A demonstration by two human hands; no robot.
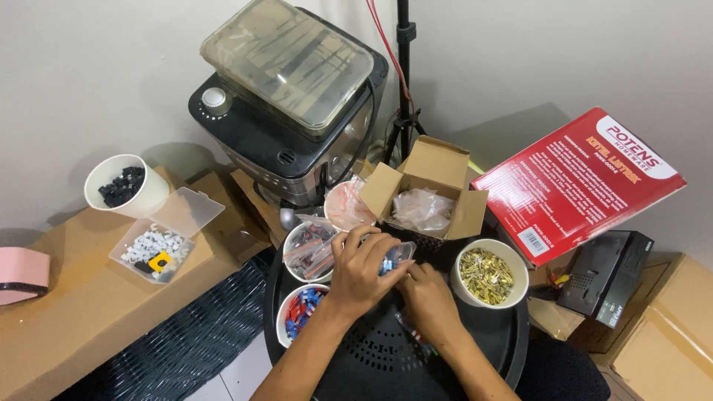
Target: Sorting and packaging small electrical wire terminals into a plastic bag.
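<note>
Both forearms are bare, with no sleeves in view. The left hand [362, 273] and right hand [429, 295] are ungloved. No rings, watch or wristband seen.

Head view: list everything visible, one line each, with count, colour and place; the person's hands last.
Round tray: one, black, centre bottom, bearing the cups.
Cup of metal bits: one, white, gold contents, tray right.
Cup of blue and red parts: one, white, tray left.
Cup of bagged parts: one, white, above it.
Open carton: one, brown, clear bags inside, behind tray.
Small clear bag: one, blue bits inside, at the fingertips.
Appliance: one, black and silver, clear lid, top centre.
Cup of black pieces: one, white, left.
Clear plastic box: one, white pieces, left.
Flat box: one, red, right.
Left hand: over the bag.
Right hand: beside it; grip unclear.
</note>
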